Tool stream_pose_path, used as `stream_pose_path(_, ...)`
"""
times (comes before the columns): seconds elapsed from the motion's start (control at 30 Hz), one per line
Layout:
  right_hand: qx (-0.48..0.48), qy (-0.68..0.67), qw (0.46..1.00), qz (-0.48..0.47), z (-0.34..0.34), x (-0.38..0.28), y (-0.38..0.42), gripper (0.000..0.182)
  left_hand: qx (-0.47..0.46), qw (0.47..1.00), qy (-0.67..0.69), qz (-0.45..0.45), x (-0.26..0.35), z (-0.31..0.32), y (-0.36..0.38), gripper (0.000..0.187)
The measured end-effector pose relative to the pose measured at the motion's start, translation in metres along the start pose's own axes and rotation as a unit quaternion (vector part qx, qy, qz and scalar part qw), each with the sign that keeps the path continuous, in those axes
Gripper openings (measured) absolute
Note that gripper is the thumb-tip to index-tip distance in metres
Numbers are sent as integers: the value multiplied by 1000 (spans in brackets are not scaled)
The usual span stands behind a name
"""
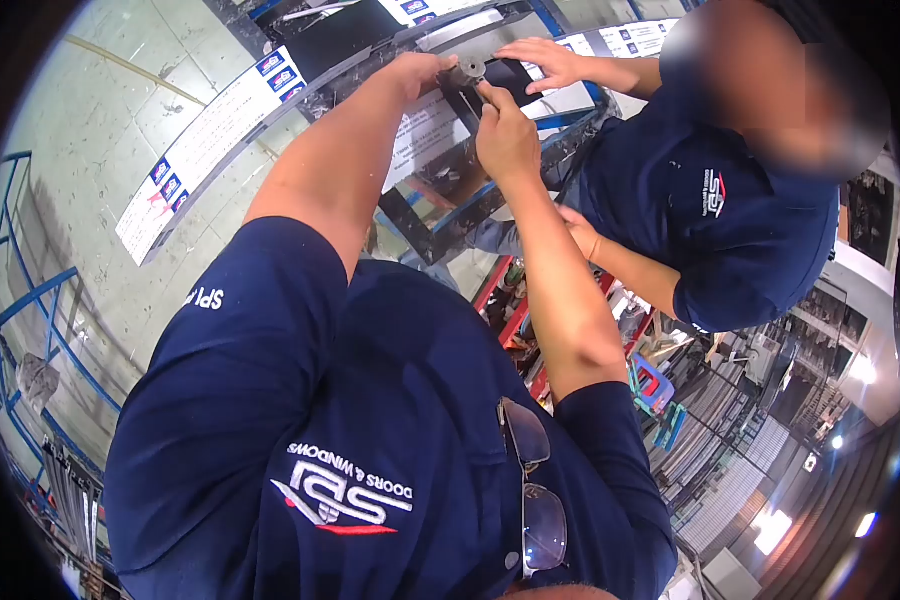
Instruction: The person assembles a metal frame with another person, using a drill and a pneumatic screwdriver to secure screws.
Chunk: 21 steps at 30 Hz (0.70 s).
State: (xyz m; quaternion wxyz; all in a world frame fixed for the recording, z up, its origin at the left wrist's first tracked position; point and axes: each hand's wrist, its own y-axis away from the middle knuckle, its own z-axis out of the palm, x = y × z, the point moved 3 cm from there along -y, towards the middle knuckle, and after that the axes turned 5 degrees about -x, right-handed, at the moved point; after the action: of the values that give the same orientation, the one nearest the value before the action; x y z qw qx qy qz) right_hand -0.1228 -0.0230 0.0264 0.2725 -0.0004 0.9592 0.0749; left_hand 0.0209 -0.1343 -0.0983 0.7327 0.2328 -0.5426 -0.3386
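Both my hands reach forward to a small metal piece with a round, grey, disc-like end [472, 67], over a dark frame part [467, 107]. My left hand [417, 76] is closed at its left side, fingers partly hidden. My right hand [508, 137] is closed with the index finger stretched toward the disc; what lies inside its grip is hard to make out. A long profile with white printed film [215, 140] runs beneath the work. Close by on the right, a co-worker's hand [545, 65] is spread over the dark frame part.
The co-worker [710, 190] in a navy shirt stands at my right, the other hand [580, 233] low. Blue metal racks [35, 290] stand at left. Red shelving [510, 325] and stacked profiles [710, 450] are at lower right. Sunglasses [543, 500] hang on my shirt.
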Motion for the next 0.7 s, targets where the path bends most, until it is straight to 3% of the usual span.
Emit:
stream_pose_path(0.13, 121, -69, 989, -58, -11, 13, 28, 35, 12, 1000, -12, 18, 4, 8, 8, 38)
stream_pose_path(0.23, 132, -147, 980, -1, -11, 47, 57, 33, 63, 986, -141, 69, 5, 11, 17, 64)
stream_pose_path(0.27, 160, -124, 978, -54, -11, 52, 66, 34, -7, 986, -150, 64, 6, 14, 25, 82)
stream_pose_path(0.3, 164, -124, 977, -48, -12, 54, 75, 34, -11, 986, -155, 63, 6, 13, 28, 82)
stream_pose_path(0.37, 128, -165, 975, 75, -4, 61, 91, 35, -53, 968, -222, 101, 3, 12, 32, 81)
stream_pose_path(0.4, 151, -151, 976, 53, -1, 63, 97, 36, 31, 962, -228, 146, -1, 13, 22, 59)
stream_pose_path(0.53, 208, -99, 972, 36, 16, 69, 122, 37, 4, 965, -219, 142, -5, 10, 10, 53)
stream_pose_path(0.57, 210, -102, 972, 37, 18, 67, 124, 37, 4, 965, -223, 142, -5, 11, 10, 53)
stream_pose_path(0.63, 229, -86, 970, 2, 22, 60, 126, 36, -10, 965, -235, 113, -4, 9, 10, 74)
stream_pose_path(0.7, 211, -126, 969, 18, 22, 52, 125, 35, -13, 965, -240, 109, -2, 9, 15, 73)
